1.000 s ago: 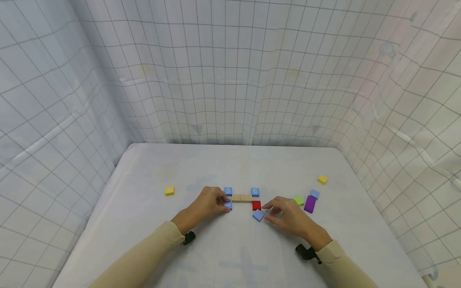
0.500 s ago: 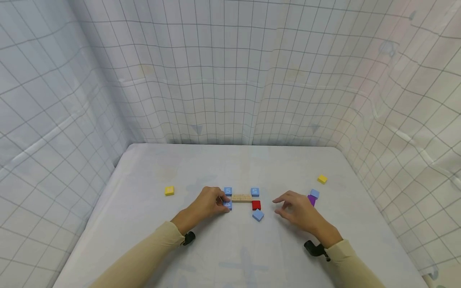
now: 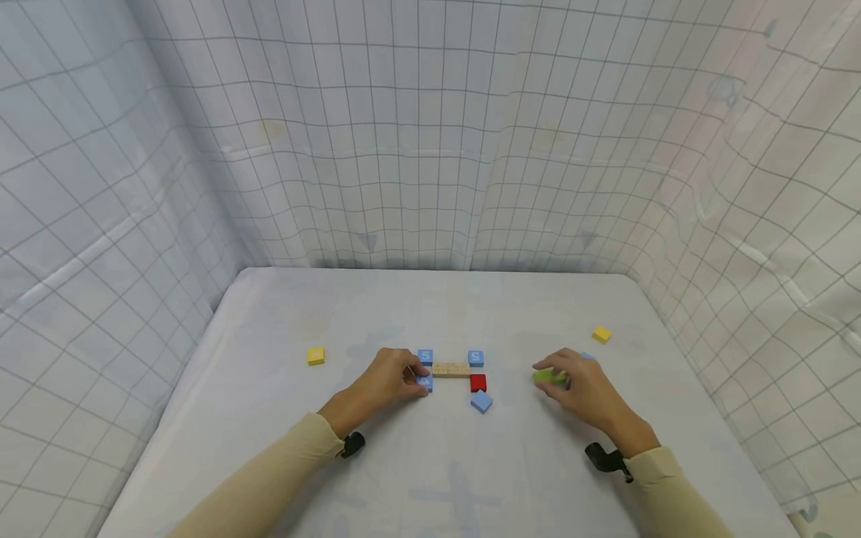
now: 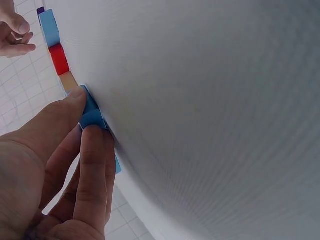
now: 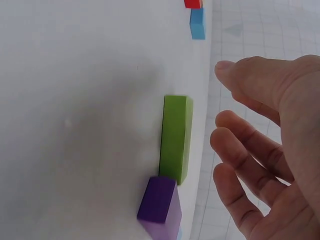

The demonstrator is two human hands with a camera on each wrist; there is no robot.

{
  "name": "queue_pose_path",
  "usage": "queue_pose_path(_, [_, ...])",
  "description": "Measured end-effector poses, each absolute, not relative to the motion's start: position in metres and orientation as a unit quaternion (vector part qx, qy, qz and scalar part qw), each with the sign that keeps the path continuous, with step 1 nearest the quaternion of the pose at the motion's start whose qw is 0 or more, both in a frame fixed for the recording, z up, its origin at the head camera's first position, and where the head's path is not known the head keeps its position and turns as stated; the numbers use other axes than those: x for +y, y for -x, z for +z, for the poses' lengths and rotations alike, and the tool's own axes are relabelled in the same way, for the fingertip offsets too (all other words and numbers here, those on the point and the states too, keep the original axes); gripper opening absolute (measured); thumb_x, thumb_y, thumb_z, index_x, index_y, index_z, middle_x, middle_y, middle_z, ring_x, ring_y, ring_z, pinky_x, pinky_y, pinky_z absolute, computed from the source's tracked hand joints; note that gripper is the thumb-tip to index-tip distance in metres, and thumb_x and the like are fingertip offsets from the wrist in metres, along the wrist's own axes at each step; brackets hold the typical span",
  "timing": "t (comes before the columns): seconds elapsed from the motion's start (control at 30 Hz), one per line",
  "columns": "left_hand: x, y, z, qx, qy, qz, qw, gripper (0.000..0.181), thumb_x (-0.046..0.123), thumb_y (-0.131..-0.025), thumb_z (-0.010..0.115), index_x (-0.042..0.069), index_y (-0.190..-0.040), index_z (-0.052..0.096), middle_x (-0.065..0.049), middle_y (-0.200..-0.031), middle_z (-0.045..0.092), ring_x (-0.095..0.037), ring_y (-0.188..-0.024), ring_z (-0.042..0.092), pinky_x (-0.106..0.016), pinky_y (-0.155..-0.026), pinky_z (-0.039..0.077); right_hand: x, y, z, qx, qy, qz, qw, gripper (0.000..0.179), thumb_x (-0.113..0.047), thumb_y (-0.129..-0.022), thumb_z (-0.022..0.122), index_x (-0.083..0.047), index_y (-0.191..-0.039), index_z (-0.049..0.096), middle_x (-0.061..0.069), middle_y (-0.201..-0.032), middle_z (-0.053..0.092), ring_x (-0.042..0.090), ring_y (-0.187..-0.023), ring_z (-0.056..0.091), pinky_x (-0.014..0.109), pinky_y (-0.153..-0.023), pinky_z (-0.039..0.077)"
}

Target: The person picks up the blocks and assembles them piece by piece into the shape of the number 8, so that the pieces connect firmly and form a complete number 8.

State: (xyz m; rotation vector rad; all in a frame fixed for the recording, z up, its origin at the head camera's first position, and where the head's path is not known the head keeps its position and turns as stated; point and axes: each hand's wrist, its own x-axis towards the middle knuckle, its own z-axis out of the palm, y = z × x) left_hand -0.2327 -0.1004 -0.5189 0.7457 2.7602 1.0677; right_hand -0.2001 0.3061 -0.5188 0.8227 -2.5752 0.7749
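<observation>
In the head view my left hand (image 3: 385, 379) pinches a blue number block (image 3: 424, 383) between thumb and fingers, at the left end of a plain wooden block (image 3: 451, 370). A blue block marked 5 (image 3: 425, 356) sits just behind it. At the wooden block's other end are another blue block (image 3: 476, 358) and a red block (image 3: 478, 382), with a turned blue block (image 3: 481, 402) in front. My right hand (image 3: 590, 392) hovers with parted fingers over a long green block (image 5: 175, 140). The right wrist view shows a purple block (image 5: 159, 202) against the green one's end.
One yellow block (image 3: 315, 356) lies to the left on the white table (image 3: 430, 471), another yellow block (image 3: 602, 334) at the far right. A blue block (image 3: 588, 356) shows partly behind my right hand. Gridded white curtains (image 3: 430, 149) enclose the table's back and sides.
My right hand has moved right, away from the red and turned blue blocks, to over the green block, covering the purple one in the head view. My left hand has stayed put.
</observation>
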Motion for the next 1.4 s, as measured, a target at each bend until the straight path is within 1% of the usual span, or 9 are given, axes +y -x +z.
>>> queue_pose_path(0.2, [-0.108, 0.255, -0.560, 0.889, -0.285, 0.357, 0.011, 0.024, 0.010, -0.088, 0.103, 0.006, -0.106, 0.088, 0.001, -0.092, 0.081, -0.001, -0.075, 0.068, -0.020, -0.068, 0.062, 0.317, 0.201, -0.523, -0.903, -0.280, 0.281, 0.167, 0.035, 0.003, -0.088, 0.100, -0.010, -0.118, 0.086, 0.006, -0.112, 0.082, 0.019, -0.079, 0.071, 0.032, -0.067, 0.064])
queue_pose_path(0.37, [-0.112, 0.270, -0.584, 0.898, -0.287, 0.334, 0.013, 0.024, 0.020, -0.089, 0.104, 0.014, -0.108, 0.090, 0.011, -0.091, 0.079, 0.007, -0.075, 0.067, -0.018, -0.070, 0.063, 0.318, 0.201, -0.524, -0.903, -0.280, 0.282, 0.163, 0.035, 0.002, -0.088, 0.100, -0.010, -0.118, 0.086, 0.006, -0.112, 0.081, 0.019, -0.079, 0.072, 0.033, -0.066, 0.064])
queue_pose_path(0.63, [-0.112, 0.270, -0.586, 0.897, -0.301, 0.323, 0.002, 0.026, 0.023, -0.090, 0.104, 0.013, -0.109, 0.089, 0.009, -0.092, 0.079, 0.005, -0.077, 0.068, -0.017, -0.069, 0.062, 0.315, 0.197, -0.524, -0.903, -0.280, 0.282, 0.162, 0.035, 0.003, -0.089, 0.099, -0.010, -0.119, 0.086, 0.007, -0.114, 0.082, 0.021, -0.083, 0.073, 0.031, -0.067, 0.063])
queue_pose_path(0.73, [-0.112, 0.263, -0.578, 0.897, -0.303, 0.321, -0.003, 0.029, 0.023, -0.090, 0.104, 0.010, -0.110, 0.089, 0.004, -0.094, 0.080, 0.000, -0.079, 0.070, -0.019, -0.071, 0.063, 0.310, 0.195, -0.523, -0.903, -0.282, 0.282, 0.159, 0.034, 0.003, -0.089, 0.099, -0.009, -0.119, 0.086, 0.007, -0.115, 0.082, 0.024, -0.089, 0.077, 0.032, -0.070, 0.065])
queue_pose_path(0.9, [-0.111, 0.255, -0.562, 0.893, -0.296, 0.338, 0.007, 0.028, 0.017, -0.090, 0.103, 0.006, -0.111, 0.087, -0.001, -0.095, 0.080, -0.002, -0.079, 0.068, -0.020, -0.069, 0.062, 0.296, 0.191, -0.522, -0.907, -0.281, 0.282, 0.135, 0.034, -0.001, -0.091, 0.099, -0.009, -0.122, 0.087, 0.004, -0.118, 0.082, 0.024, -0.100, 0.080, 0.039, -0.084, 0.071])
queue_pose_path(0.97, [-0.109, 0.245, -0.545, 0.893, -0.293, 0.341, 0.007, 0.029, 0.012, -0.090, 0.102, 0.002, -0.111, 0.086, -0.005, -0.097, 0.080, -0.005, -0.080, 0.069, -0.021, -0.070, 0.062, 0.289, 0.188, -0.521, -0.910, -0.281, 0.283, 0.118, 0.033, -0.004, -0.092, 0.099, -0.010, -0.123, 0.087, 0.003, -0.120, 0.082, 0.024, -0.102, 0.080, 0.043, -0.090, 0.072])
queue_pose_path(1.13, [-0.108, 0.225, -0.514, 0.899, -0.285, 0.333, 0.002, 0.029, 0.008, -0.090, 0.101, 0.000, -0.112, 0.085, -0.010, -0.101, 0.081, -0.011, -0.083, 0.073, -0.019, -0.073, 0.061, 0.268, 0.183, -0.521, -0.914, -0.282, 0.282, 0.075, 0.032, -0.010, -0.095, 0.098, -0.014, -0.125, 0.087, 0.001, -0.123, 0.081, 0.023, -0.105, 0.079, 0.038, -0.092, 0.072])
queue_pose_path(1.3, [-0.114, 0.221, -0.510, 0.900, -0.288, 0.326, -0.015, 0.027, 0.007, -0.092, 0.100, -0.001, -0.113, 0.084, -0.013, -0.106, 0.082, -0.017, -0.086, 0.077, -0.019, -0.075, 0.062, 0.250, 0.181, -0.520, -0.910, -0.300, 0.282, 0.043, 0.031, -0.015, -0.098, 0.096, -0.016, -0.128, 0.086, -0.001, -0.124, 0.079, 0.019, -0.106, 0.078, 0.035, -0.094, 0.072])
queue_pose_path(1.4, [-0.122, 0.220, -0.510, 0.900, -0.283, 0.330, -0.034, 0.025, 0.006, -0.093, 0.098, 0.000, -0.113, 0.085, -0.014, -0.108, 0.083, -0.021, -0.088, 0.079, -0.024, -0.077, 0.066, 0.241, 0.181, -0.521, -0.905, -0.316, 0.283, 0.035, 0.031, -0.016, -0.099, 0.096, -0.015, -0.128, 0.086, 0.001, -0.124, 0.078, 0.018, -0.104, 0.078, 0.035, -0.094, 0.072])
